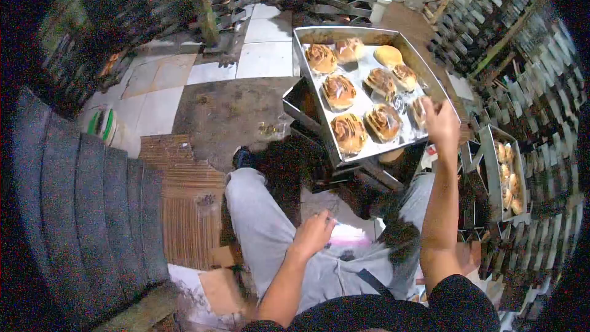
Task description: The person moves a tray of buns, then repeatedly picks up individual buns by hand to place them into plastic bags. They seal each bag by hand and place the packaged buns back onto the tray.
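Observation:
A shallow baking tray holds several round buns with brown swirled tops, some in clear plastic wrap. My right hand reaches in at the tray's right side, its fingers closed around a wrapped bun. Near it lie a swirled bun and a crumpled clear wrapper. A plain golden bun rests by the far edge. My left hand hovers over my lap with curled fingers; what they hold is too small to make out. Beside it lies a white and pink plastic packet.
The tray sits tilted on dark stacked trays. Another tray of buns stands at the right by a woven slat wall. Dark grey ribbed panels rise at the left. A tub with a green rim and corrugated cardboard lie on the floor.

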Motion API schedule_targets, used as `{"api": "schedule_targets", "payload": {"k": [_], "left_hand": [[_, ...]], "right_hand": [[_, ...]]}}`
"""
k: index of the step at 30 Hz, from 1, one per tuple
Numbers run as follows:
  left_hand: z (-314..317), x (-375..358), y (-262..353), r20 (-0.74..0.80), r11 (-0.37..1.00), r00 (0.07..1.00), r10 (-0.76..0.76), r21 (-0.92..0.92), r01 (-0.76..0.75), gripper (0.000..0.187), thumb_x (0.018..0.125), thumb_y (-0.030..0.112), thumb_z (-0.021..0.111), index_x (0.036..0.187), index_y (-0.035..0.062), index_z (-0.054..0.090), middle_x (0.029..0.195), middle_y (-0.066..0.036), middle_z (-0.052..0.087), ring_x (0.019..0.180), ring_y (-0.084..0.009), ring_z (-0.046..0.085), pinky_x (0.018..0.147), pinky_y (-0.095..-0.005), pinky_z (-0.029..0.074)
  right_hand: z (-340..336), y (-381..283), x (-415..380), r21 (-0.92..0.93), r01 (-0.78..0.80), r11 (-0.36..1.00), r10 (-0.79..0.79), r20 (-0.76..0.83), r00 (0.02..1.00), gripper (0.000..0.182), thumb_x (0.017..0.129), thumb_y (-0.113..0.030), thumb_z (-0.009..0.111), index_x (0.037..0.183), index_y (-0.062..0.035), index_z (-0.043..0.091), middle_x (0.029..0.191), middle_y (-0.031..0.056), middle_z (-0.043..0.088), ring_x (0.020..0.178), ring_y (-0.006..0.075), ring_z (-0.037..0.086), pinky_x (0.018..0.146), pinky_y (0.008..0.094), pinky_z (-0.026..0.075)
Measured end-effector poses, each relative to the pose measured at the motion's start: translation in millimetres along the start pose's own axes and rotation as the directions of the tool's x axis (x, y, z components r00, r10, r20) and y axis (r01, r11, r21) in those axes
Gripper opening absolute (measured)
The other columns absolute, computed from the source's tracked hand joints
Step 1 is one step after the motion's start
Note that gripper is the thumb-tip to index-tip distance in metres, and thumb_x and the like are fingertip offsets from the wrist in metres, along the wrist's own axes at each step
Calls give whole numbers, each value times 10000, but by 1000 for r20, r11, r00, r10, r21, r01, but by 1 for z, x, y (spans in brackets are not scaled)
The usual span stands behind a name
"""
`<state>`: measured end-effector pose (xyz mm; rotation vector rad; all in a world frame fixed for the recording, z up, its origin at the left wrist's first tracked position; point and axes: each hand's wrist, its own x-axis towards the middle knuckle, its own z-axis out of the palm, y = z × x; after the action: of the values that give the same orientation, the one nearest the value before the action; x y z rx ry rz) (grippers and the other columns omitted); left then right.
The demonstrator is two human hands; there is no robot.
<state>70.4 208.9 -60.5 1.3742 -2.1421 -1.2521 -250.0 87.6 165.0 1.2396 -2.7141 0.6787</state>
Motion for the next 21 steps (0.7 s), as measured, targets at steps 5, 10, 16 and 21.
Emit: {"api": "schedule_targets", "payload": {"k": [5,10,16,21], "left_hand": [[-5,-6,3,93,1000,996,3,-6,-3,353,1007,323,567,1138,-2,609,1042,-287,691,1011,-458,658,898,-520,518],[-13,-8,6,83,999,997,2,-47,2,329,1000,291,587,1176,14,618,1076,-278,691,1026,-439,660,902,-501,514],[-88,-47,89,-557,888,807,195,-249,-387,686,869,312,788,1421,45,482,1452,-237,513,1304,-348,521,1051,-448,428],[-125,-64,171,-421,778,658,624,413,-474,827,778,358,855,1445,76,457,1538,-206,434,1440,-391,344,1149,-525,255]], "right_hand": [[21,-9,-10,-109,29,994,-28,13,1000,573,858,-469,697,1212,-38,566,1112,281,701,1069,478,657,925,542,503],[32,-10,-1,349,147,926,-135,-58,989,519,802,-157,752,1267,-47,551,1153,239,705,1099,434,667,930,466,522],[-43,-16,-89,559,658,504,-767,-59,639,518,692,15,739,1186,-31,593,1090,173,631,996,347,638,836,412,532],[-76,18,-157,810,515,281,-952,165,259,506,599,40,742,1083,-48,623,1103,158,555,997,359,608,798,399,524]]}}
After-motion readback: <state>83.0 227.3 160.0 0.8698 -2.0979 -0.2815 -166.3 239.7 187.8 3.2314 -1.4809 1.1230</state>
